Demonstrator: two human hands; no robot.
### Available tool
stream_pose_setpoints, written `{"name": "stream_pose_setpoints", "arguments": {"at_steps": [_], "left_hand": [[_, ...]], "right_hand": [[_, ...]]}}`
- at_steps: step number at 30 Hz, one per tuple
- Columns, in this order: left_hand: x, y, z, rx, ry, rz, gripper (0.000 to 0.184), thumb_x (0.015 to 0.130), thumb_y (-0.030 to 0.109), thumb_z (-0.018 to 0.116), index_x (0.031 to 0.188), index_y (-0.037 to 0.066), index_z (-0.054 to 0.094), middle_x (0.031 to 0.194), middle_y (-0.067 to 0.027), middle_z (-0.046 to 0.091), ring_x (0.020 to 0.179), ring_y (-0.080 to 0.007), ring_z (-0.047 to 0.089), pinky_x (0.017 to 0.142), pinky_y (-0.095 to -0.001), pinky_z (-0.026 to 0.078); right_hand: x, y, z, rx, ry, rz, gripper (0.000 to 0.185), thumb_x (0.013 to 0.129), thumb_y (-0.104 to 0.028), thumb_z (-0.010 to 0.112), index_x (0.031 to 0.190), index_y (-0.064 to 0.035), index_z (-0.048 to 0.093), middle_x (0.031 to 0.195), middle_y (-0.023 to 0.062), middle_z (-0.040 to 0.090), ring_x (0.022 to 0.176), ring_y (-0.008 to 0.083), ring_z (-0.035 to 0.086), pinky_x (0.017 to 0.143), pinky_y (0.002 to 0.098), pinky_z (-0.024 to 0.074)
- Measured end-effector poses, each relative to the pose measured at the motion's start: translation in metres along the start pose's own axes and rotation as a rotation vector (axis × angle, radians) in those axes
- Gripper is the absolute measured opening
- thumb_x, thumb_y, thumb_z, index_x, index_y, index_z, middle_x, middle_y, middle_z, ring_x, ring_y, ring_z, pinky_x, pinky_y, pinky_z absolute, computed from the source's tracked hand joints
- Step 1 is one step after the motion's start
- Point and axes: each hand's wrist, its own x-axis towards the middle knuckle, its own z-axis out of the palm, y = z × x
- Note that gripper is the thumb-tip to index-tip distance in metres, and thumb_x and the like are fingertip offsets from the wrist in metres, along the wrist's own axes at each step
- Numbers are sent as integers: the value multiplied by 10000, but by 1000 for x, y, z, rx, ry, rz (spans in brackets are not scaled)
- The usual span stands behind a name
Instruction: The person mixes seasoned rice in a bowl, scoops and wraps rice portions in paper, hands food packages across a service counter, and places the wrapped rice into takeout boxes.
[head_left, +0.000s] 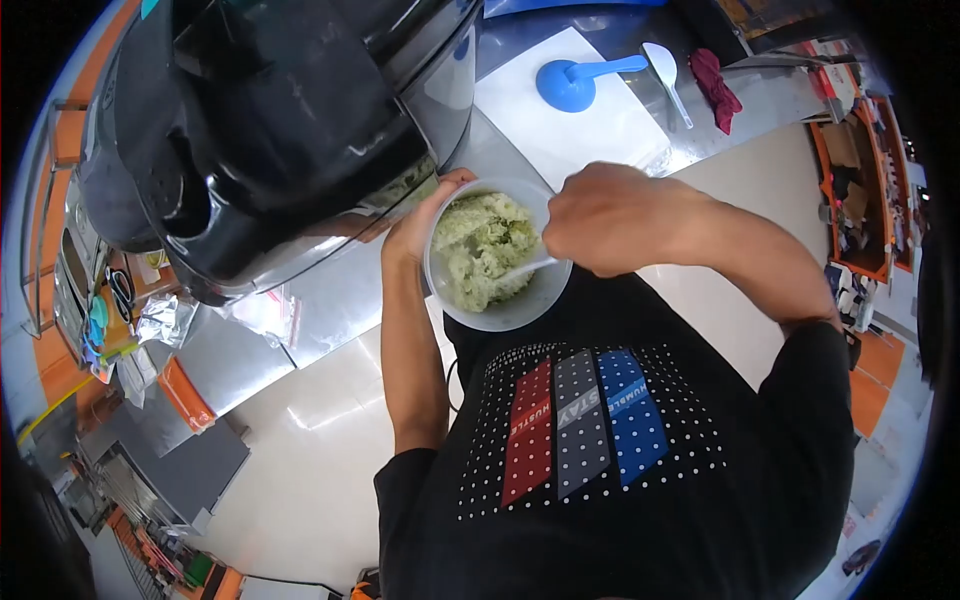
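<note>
The left hand (pixel 418 222) holds a translucent bowl (pixel 543 292) at the frame's centre; the right hand (pixel 610 220) is closed round a pale spoon (pixel 528 267) dipped in its green mixture (pixel 480 250). A blue ladle (pixel 566 88) lies upper right.

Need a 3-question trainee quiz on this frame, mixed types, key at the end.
1. Multiple choice: what is the left hand holding?
A) scissors
B) a translucent bowl
C) an orange packet

2. True or false: the right hand grips a utensil that reaches into the green-tinged food.

3. Fill in the colour: the white spoon lies between the blue ladle and the ____ cloth.

Key: 1 B; 2 true; 3 dark red.
</note>
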Motion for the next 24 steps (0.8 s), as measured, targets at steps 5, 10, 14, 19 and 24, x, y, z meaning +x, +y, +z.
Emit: {"name": "stream_pose_setpoints", "arguments": {"at_steps": [5,10,14,19,24], "left_hand": [[11,4,-4,133,-188,68,258,915,221,479,1024,24,605,941,-71,644,896,-147,620,779,-284,502],[-6,-1,-5,-81,82,-54,344,953,232,496,1199,12,590,1041,-94,660,971,-191,637,851,-309,510],[-9,-3,-4,-139,-62,-65,254,993,316,513,1120,109,587,992,-16,636,889,-116,626,769,-260,513],[-9,12,14,-30,51,-125,221,969,259,488,1059,102,615,940,-15,629,899,-120,612,801,-265,495],[1,22,-1,482,-205,58,236,947,275,491,1033,109,635,934,0,620,915,-107,586,798,-250,460]], "right_hand": [[30,-5,30,-81,205,-178,112,799,-127,595,790,-53,679,681,139,637,690,321,687,601,445,534],[9,-6,10,-181,423,128,42,710,-75,667,710,-40,690,715,164,685,702,315,703,627,417,556],[31,-15,53,-27,206,-218,176,817,-147,573,830,-15,688,723,156,640,667,322,670,613,443,537],[-2,-8,-24,38,-192,-37,73,689,-49,620,692,-1,676,707,206,658,730,354,685,642,458,541],[31,-9,24,-57,44,-143,126,749,-51,647,849,-7,711,829,165,705,763,336,703,651,441,557]]}}
